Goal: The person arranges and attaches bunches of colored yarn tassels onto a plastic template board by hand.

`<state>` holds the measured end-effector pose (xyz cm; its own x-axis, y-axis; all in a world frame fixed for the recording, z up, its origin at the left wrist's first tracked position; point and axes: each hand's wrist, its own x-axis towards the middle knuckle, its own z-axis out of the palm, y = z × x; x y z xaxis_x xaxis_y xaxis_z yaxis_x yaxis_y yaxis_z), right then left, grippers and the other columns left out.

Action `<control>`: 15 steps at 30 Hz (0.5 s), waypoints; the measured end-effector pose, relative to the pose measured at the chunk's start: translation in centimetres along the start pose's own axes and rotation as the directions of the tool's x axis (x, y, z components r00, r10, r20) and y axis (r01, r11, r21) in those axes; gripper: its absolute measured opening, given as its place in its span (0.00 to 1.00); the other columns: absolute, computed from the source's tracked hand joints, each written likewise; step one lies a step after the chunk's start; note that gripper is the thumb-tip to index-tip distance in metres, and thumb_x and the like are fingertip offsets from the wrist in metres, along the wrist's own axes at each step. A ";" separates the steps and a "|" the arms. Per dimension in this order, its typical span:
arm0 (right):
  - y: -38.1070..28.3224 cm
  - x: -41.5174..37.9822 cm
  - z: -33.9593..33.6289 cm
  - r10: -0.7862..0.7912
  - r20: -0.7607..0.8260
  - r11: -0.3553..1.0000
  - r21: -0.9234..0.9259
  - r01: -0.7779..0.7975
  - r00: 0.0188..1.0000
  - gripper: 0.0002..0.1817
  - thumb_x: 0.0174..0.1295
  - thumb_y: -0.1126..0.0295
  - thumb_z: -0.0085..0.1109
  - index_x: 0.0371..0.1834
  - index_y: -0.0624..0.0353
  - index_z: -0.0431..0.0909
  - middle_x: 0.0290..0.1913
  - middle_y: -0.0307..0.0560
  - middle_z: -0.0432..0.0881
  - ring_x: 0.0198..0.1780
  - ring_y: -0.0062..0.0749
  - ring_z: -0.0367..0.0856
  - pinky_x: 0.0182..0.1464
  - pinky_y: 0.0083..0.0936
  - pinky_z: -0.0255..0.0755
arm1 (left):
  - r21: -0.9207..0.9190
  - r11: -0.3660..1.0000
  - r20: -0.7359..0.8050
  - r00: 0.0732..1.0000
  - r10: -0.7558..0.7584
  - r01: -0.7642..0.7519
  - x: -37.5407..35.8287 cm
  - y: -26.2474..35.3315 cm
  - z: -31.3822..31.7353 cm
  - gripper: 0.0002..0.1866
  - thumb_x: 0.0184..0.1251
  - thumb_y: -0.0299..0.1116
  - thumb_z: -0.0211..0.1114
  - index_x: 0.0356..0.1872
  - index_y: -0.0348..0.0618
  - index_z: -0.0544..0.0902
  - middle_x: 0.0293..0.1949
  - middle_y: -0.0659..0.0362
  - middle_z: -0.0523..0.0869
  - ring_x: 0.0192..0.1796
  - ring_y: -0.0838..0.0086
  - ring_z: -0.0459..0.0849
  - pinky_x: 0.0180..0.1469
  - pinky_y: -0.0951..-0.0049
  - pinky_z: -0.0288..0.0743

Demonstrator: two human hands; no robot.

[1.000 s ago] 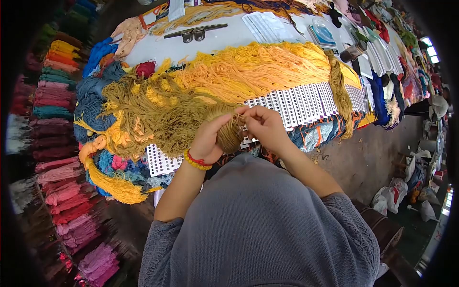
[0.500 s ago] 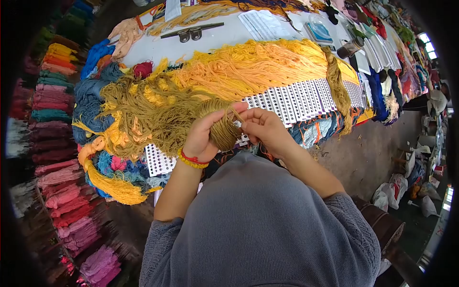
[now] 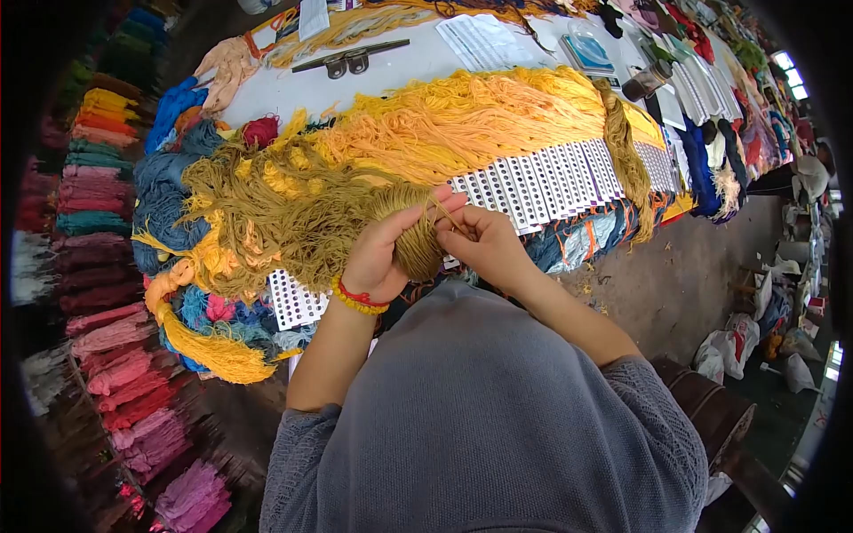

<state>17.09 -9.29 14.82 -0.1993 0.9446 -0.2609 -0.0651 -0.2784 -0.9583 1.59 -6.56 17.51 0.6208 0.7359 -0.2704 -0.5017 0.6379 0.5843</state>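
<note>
My left hand [image 3: 378, 253], with a red and yellow band at its wrist, is wrapped round a thick bundle of olive yarn [image 3: 416, 249]. The thumb side of this hand reaches over the bundle's right end. Close against it, my right hand [image 3: 487, 247] has its thumb and fingers pinched together on a few olive strands [image 3: 439, 210] at that end. A loose tangle of the same olive yarn [image 3: 293, 213] spreads to the left over yellow and orange yarn. The palm side of my right hand is hidden.
Yellow-orange yarn [image 3: 471, 115] lies across the table behind my hands. White cards with rows of dark holes [image 3: 542, 186] line its near side. A dark jar [image 3: 647, 80] and papers [image 3: 480, 44] lie farther back. Coloured yarn hanks [image 3: 115, 338] hang at left.
My right hand has shifted slightly left and down, its fingers closer together on the strands. My left hand keeps its hold on the yarn bundle.
</note>
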 end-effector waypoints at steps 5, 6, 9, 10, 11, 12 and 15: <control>0.5 0.0 0.1 0.006 -0.004 1.000 0.014 -0.006 1.000 0.03 0.58 0.75 0.54 0.30 0.63 0.75 0.25 0.31 0.74 0.26 0.08 0.67 0.27 0.08 0.61 | 0.021 1.000 0.009 1.000 0.002 -0.002 -0.2 0.0 -0.2 0.25 0.67 0.36 0.37 0.61 0.28 0.56 0.61 0.46 0.63 0.62 0.64 0.65 0.64 0.67 0.57; 0.6 0.1 0.1 0.006 -0.005 1.000 0.014 -0.006 1.000 0.03 0.58 0.75 0.54 0.30 0.63 0.75 0.25 0.31 0.74 0.26 0.08 0.67 0.27 0.08 0.61 | 0.025 1.000 -0.005 1.000 0.014 -0.014 -0.1 -0.1 -0.5 0.24 0.67 0.34 0.40 0.60 0.29 0.58 0.59 0.47 0.66 0.60 0.65 0.67 0.62 0.67 0.59; 0.8 0.1 0.3 -0.050 -0.045 0.996 0.074 0.053 0.998 0.05 0.55 0.72 0.57 0.27 0.61 0.76 0.18 0.28 0.70 0.20 0.08 0.61 0.21 0.11 0.54 | 0.134 0.988 -0.056 0.995 0.081 -0.073 -0.4 -0.3 -0.3 0.22 0.63 0.30 0.49 0.58 0.30 0.63 0.51 0.52 0.74 0.53 0.70 0.73 0.57 0.71 0.64; 0.8 0.1 0.2 -0.048 -0.047 0.996 0.074 0.052 0.998 0.05 0.55 0.72 0.57 0.26 0.62 0.76 0.19 0.29 0.70 0.20 0.08 0.62 0.21 0.10 0.55 | 0.237 0.965 -0.087 0.986 0.139 -0.115 -0.5 -0.3 -0.2 0.22 0.60 0.26 0.53 0.57 0.31 0.66 0.45 0.56 0.78 0.49 0.73 0.76 0.53 0.74 0.67; 0.9 0.0 0.2 -0.046 -0.049 0.996 0.073 0.050 0.998 0.05 0.55 0.72 0.57 0.26 0.62 0.76 0.19 0.29 0.71 0.21 0.08 0.62 0.22 0.10 0.56 | 0.237 0.965 -0.086 0.987 0.138 -0.114 -0.5 -0.4 -0.3 0.22 0.60 0.26 0.53 0.57 0.31 0.66 0.45 0.56 0.78 0.49 0.73 0.76 0.53 0.74 0.67; 0.9 0.0 0.2 -0.047 -0.050 0.996 0.073 0.050 0.998 0.05 0.55 0.72 0.57 0.26 0.62 0.76 0.19 0.29 0.71 0.21 0.08 0.62 0.22 0.10 0.56 | 0.247 0.962 -0.088 0.986 0.143 -0.117 -0.4 -0.6 -0.5 0.23 0.57 0.23 0.56 0.56 0.32 0.67 0.40 0.60 0.78 0.44 0.77 0.76 0.49 0.77 0.68; 0.9 -0.2 0.2 -0.048 -0.056 0.996 0.067 0.051 0.997 0.04 0.55 0.73 0.57 0.26 0.62 0.75 0.20 0.30 0.72 0.21 0.08 0.63 0.22 0.10 0.56 | 0.276 0.954 -0.113 0.982 0.150 -0.114 -0.4 -0.8 -0.4 0.23 0.55 0.20 0.59 0.54 0.32 0.69 0.34 0.64 0.77 0.38 0.81 0.76 0.44 0.80 0.69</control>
<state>16.85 -9.81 14.03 -0.1413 0.9650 -0.2209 -0.1406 -0.2405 -0.9604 1.49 -7.31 16.85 0.4666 0.8440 -0.2645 -0.3828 0.4623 0.7998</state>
